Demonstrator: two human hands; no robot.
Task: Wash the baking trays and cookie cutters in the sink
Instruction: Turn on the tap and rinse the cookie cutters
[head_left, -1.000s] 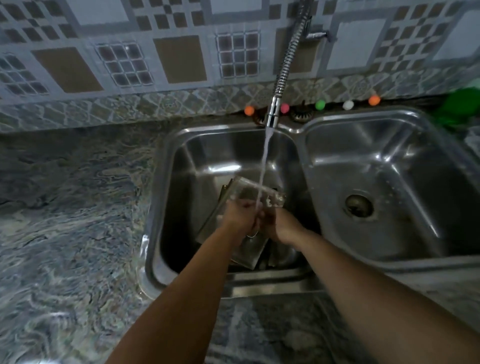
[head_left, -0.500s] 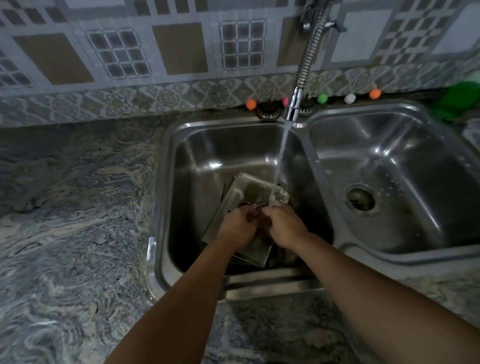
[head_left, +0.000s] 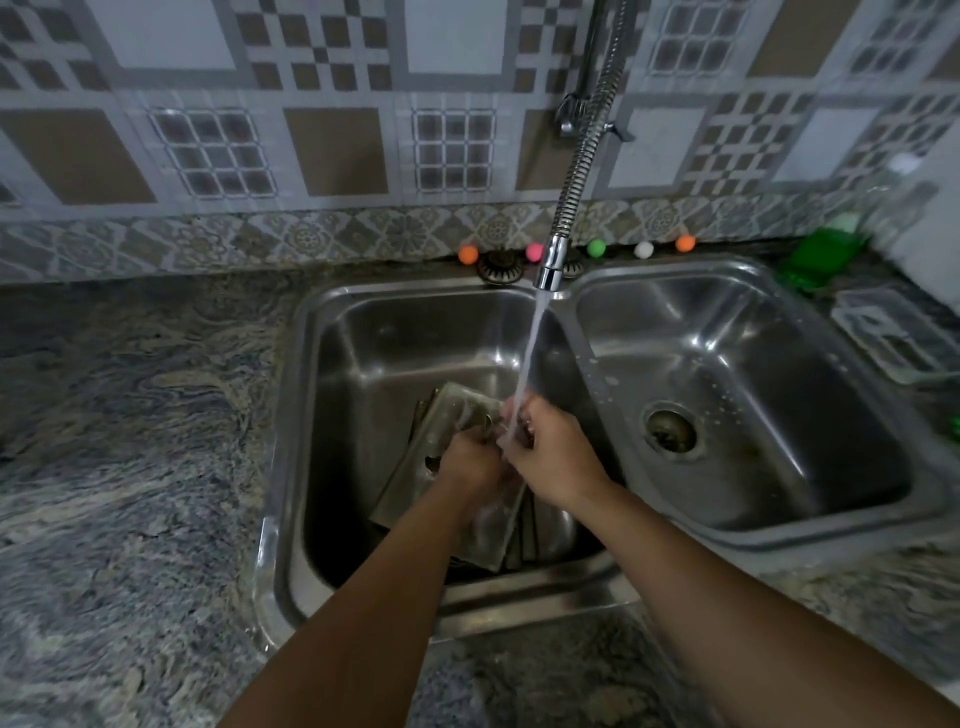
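Observation:
Metal baking trays (head_left: 444, 415) lie stacked and tilted in the left basin of a steel double sink (head_left: 301, 415). My left hand (head_left: 470, 465) and my right hand (head_left: 550, 457) meet above the trays, under the stream of water from the flexible tap (head_left: 551, 265). Both hands close around a small metal cookie cutter (head_left: 488, 423), of which only a thin edge shows between the fingers. Water runs over my right fingers. Another small cutter (head_left: 431, 462) seems to lie on the tray beside my left hand.
The right basin (head_left: 753, 395) holds only its drain (head_left: 671, 430). Coloured balls (head_left: 468, 254) line the sink's back ledge. A green dish-soap bottle (head_left: 818, 257) and a clear soap holder (head_left: 893, 338) sit at the right. Marbled stone counter (head_left: 130, 441) spreads to the left.
The view has tilted up and the tap spout swung right, so the stream now lands on my right hand. Both hands stay together on the cutter, slightly shifted right.

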